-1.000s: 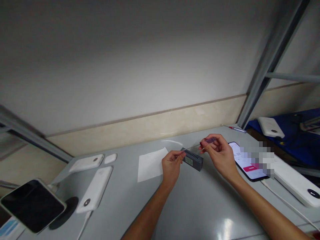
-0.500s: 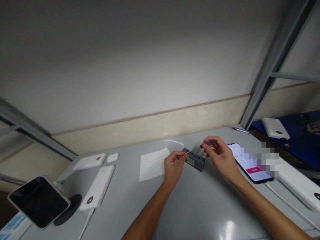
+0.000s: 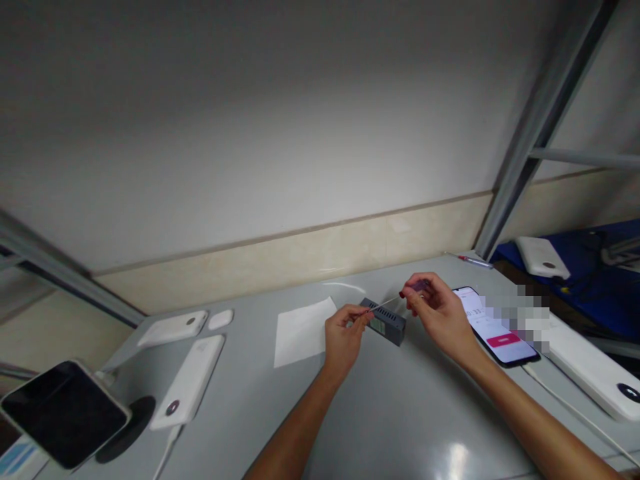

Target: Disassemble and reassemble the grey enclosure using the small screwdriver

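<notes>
Work corner, home or small workshop, I can't tell which from here: grey tabletop (image 3: 400, 413); metal post (image 3: 520, 157), right; cream skirting (image 3: 300, 257), far; dark screen (image 3: 65, 413) on round-based stand (image 3: 130, 427), near left

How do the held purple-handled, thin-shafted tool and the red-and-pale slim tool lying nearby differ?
The held tool bridges left hand and right hand; the lying tool rests on the grey table. The right hand partly hides the held tool's handle; the lying tool's is uncovered. Both have thin shafts.
</notes>
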`<state>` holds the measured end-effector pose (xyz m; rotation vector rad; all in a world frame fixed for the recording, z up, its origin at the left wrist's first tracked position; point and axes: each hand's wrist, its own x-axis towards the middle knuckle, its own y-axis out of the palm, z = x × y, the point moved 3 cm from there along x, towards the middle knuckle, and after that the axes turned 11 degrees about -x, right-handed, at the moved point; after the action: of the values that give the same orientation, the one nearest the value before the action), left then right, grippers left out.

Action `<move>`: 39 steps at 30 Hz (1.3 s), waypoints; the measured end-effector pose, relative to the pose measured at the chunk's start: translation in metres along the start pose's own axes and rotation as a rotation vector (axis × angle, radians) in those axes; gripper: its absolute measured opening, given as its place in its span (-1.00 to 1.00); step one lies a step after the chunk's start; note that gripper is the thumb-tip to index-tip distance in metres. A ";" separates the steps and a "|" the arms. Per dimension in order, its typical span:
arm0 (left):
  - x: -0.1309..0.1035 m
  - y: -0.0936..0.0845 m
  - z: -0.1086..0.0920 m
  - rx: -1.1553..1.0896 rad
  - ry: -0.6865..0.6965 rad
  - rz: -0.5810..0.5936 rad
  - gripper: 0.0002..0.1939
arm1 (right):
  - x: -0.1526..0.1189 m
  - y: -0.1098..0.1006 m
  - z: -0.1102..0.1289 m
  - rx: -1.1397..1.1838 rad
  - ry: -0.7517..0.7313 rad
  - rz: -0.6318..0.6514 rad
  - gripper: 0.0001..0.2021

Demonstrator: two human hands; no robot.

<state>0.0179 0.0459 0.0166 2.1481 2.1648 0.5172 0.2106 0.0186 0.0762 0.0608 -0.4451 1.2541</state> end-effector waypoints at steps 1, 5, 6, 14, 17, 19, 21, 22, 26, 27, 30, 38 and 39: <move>0.000 0.000 0.000 -0.010 -0.005 -0.001 -0.84 | 0.000 0.000 0.000 -0.002 -0.005 0.000 -0.71; 0.000 0.001 0.002 -0.045 -0.019 -0.004 -0.80 | -0.001 -0.002 0.000 0.016 -0.012 0.004 -0.72; 0.000 0.001 0.003 -0.050 -0.022 -0.004 -0.80 | -0.001 -0.002 0.000 0.022 -0.012 0.005 -0.72; 0.001 0.000 0.004 -0.058 -0.028 0.001 -0.82 | -0.001 -0.002 -0.004 0.019 -0.011 0.023 -0.72; 0.000 0.000 0.003 -0.023 -0.004 0.019 -0.87 | 0.000 -0.004 -0.005 0.005 -0.023 0.044 -0.74; -0.001 0.000 0.002 0.004 0.015 0.042 -0.88 | 0.000 -0.007 -0.005 -0.003 -0.049 0.084 -0.72; -0.002 0.000 0.003 0.021 0.022 0.056 -0.88 | 0.000 -0.009 -0.003 -0.025 -0.070 0.128 -0.67; -0.002 -0.001 0.004 0.028 0.022 0.058 -0.87 | 0.001 -0.010 -0.002 -0.033 -0.072 0.140 -0.65; -0.003 0.000 0.003 0.057 0.035 0.061 -0.85 | 0.001 -0.012 0.000 0.017 -0.080 0.102 -0.57; -0.003 0.000 0.002 0.066 0.040 0.066 -0.86 | 0.001 -0.011 0.000 0.030 -0.087 0.092 -0.60; -0.005 0.003 -0.001 0.085 0.043 0.074 -0.88 | 0.000 -0.010 -0.002 0.001 -0.088 0.086 -0.73; -0.007 0.007 -0.009 0.128 0.056 0.083 -0.89 | 0.001 -0.013 -0.001 -0.076 -0.070 0.075 -0.70; -0.007 0.007 -0.009 0.133 0.068 0.086 -0.88 | 0.001 -0.014 0.000 -0.074 -0.073 0.080 -0.69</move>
<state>0.0222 0.0366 0.0256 2.3334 2.2086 0.4706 0.2234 0.0152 0.0790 0.0262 -0.5617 1.3156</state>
